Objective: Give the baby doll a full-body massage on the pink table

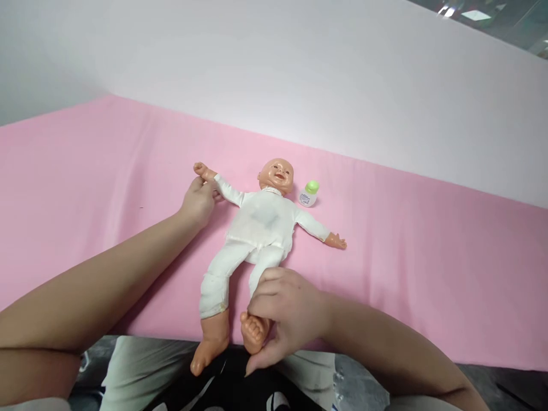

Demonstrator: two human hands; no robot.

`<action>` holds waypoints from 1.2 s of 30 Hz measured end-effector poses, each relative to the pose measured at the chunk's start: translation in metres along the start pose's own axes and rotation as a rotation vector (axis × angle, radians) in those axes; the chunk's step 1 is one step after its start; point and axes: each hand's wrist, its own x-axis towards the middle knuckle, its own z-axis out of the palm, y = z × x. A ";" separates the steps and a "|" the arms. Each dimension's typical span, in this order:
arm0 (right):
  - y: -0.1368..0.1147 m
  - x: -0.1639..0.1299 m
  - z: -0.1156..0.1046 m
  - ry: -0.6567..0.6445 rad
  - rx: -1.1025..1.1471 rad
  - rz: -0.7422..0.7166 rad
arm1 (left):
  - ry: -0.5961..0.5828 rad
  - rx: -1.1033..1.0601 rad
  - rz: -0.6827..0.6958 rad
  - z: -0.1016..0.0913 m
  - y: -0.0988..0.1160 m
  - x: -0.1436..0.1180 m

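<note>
Mostly, I see a pale wall (pixel 299 80) and, below it, a pink-covered bench (pixel 411 274). On that bench a doll (pixel 261 220) in white cloth lies face up, head toward the wall, feet at the near edge. My right hand (pixel 291 308) has its grip closed around one lower leg, by the foot. My left hand (pixel 200 201) seems to grip the wrist on the other side, though its fingertips are partly hidden. Beside the doll's head stands a small green-capped bottle (pixel 307 197).
</note>
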 end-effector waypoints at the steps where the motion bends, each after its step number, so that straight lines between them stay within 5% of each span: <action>1: -0.001 0.000 0.004 -0.048 -0.011 0.020 | 0.058 -0.078 -0.076 0.001 0.001 0.004; 6: 0.000 -0.001 0.008 -0.077 -0.006 0.004 | 0.109 -0.099 -0.111 0.003 0.003 0.005; 14: -0.010 -0.002 -0.023 0.408 -0.105 -0.117 | -0.298 0.603 0.605 0.002 0.009 -0.044; 18: 0.000 -0.001 -0.040 0.477 -0.296 0.026 | -0.474 0.851 0.893 0.006 0.014 -0.051; 23: 0.033 0.000 -0.036 0.438 -0.337 0.255 | -0.574 0.930 1.056 0.010 0.013 -0.047; 29: 0.033 0.000 -0.037 0.427 -0.337 0.222 | -0.563 0.889 0.966 0.011 0.016 -0.050; 33: 0.014 0.001 -0.041 0.401 -0.339 0.112 | -0.423 0.765 0.683 0.007 0.019 -0.048; 36: 0.003 0.002 -0.033 0.211 -0.195 -0.008 | -0.263 0.657 0.433 0.000 0.014 -0.035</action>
